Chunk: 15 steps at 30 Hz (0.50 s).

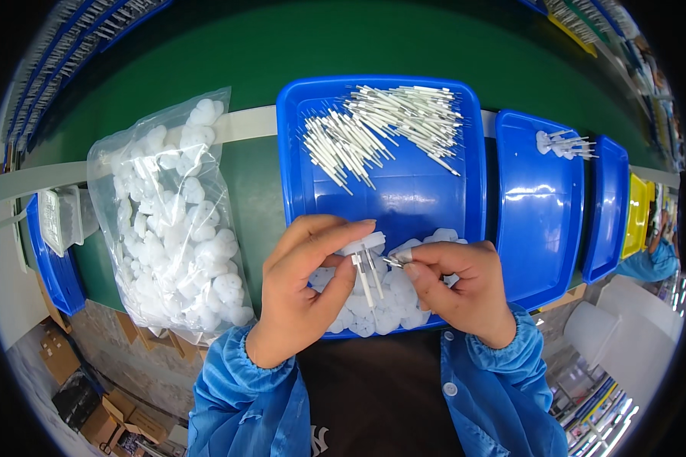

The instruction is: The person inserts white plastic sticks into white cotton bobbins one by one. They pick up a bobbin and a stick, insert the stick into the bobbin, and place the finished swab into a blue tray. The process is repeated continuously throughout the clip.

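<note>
My left hand [293,293] pinches a round white plastic cap [364,244] between thumb and fingers, above the near part of a blue tray [404,202]. Two slim white rods [367,286] with metal ends point down from that cap. Just to its right, my right hand [469,286] is closed, thumb against fingers, on a thin rod with a metal tip [392,262]; most of it is hidden by the fingers. Under both hands lie several white plastic caps [389,305] in the tray. A spread of white rods [408,114] fills the tray's far end.
A see-through bag [179,221] full of white caps lies left of the tray. On the right, a second blue tray [537,206] holds a few capped rods [564,144], with another blue tray [608,206] and a yellow bin [637,217] beyond. A person's blue sleeve [652,263] shows far right.
</note>
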Each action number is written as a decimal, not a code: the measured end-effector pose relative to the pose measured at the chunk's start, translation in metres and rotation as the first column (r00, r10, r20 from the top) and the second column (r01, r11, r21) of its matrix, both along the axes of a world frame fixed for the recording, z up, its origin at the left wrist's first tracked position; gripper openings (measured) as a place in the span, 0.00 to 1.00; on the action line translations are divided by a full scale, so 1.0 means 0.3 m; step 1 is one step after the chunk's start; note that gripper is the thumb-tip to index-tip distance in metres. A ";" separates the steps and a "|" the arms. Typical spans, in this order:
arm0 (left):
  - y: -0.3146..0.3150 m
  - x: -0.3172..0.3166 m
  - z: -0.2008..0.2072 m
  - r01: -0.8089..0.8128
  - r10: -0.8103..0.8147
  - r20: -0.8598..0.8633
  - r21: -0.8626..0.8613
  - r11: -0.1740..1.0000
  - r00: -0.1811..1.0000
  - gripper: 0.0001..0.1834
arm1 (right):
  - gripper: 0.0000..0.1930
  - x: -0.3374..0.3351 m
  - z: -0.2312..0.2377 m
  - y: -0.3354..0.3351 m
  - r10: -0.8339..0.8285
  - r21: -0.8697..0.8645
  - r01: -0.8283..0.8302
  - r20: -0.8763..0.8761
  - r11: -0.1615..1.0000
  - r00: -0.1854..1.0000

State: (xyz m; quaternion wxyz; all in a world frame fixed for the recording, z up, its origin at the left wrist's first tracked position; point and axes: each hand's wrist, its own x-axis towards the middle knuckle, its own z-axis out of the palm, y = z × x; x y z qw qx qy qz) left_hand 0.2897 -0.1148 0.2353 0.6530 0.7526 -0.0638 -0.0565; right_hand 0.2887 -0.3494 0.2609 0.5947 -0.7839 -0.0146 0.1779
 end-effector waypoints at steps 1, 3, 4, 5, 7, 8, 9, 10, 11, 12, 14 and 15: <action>0.000 0.000 -0.001 0.001 -0.001 0.005 -0.002 1.000 1.000 0.28 | 0.08 0.002 0.001 0.001 0.000 0.003 0.000 -0.005 1.000 1.000; 0.000 -0.001 -0.002 -0.006 0.006 -0.010 -0.013 1.000 1.000 0.27 | 0.07 0.005 0.000 0.005 0.002 0.010 -0.002 -0.015 1.000 1.000; 0.000 -0.002 -0.003 -0.010 0.010 -0.017 -0.019 1.000 1.000 0.27 | 0.07 0.005 0.002 0.004 -0.009 0.016 0.009 -0.035 1.000 0.999; 0.000 -0.003 -0.005 -0.019 0.019 -0.025 -0.028 0.999 1.000 0.27 | 0.07 0.005 0.003 0.004 -0.018 0.023 0.020 -0.054 1.000 0.998; -0.001 -0.006 -0.010 -0.038 0.036 -0.041 -0.045 0.998 0.998 0.26 | 0.07 0.005 0.008 0.002 -0.033 0.036 0.037 -0.095 0.999 0.995; -0.001 -0.006 -0.010 -0.044 0.041 -0.051 -0.053 0.998 0.998 0.25 | 0.07 0.006 0.012 0.000 -0.039 0.042 0.045 -0.116 0.998 0.992; -0.001 -0.007 -0.008 -0.049 0.046 -0.060 -0.060 0.997 0.997 0.25 | 0.07 0.006 0.014 -0.001 -0.046 0.048 0.053 -0.137 0.997 0.990; -0.001 -0.007 -0.007 -0.055 0.051 -0.069 -0.067 0.996 0.996 0.25 | 0.07 0.003 0.011 0.005 -0.056 0.031 0.059 -0.098 0.998 0.994; -0.001 -0.006 -0.005 -0.048 0.047 -0.038 -0.035 0.998 0.998 0.25 | 0.07 -0.003 0.005 0.015 -0.069 0.011 0.069 -0.060 0.998 0.996; 0.000 -0.005 -0.002 -0.041 0.041 -0.007 -0.002 0.999 0.999 0.25 | 0.07 -0.006 0.001 0.024 -0.081 -0.008 0.081 -0.021 0.997 0.997; -0.002 -0.004 0.002 -0.053 0.052 0.023 0.030 0.998 0.998 0.25 | 0.07 -0.006 -0.004 0.036 0.007 -0.100 0.006 0.133 0.995 0.991; -0.004 -0.005 0.004 -0.070 0.070 0.022 0.031 0.997 0.997 0.25 | 0.07 -0.006 -0.006 0.041 0.057 -0.149 -0.026 0.206 0.988 0.977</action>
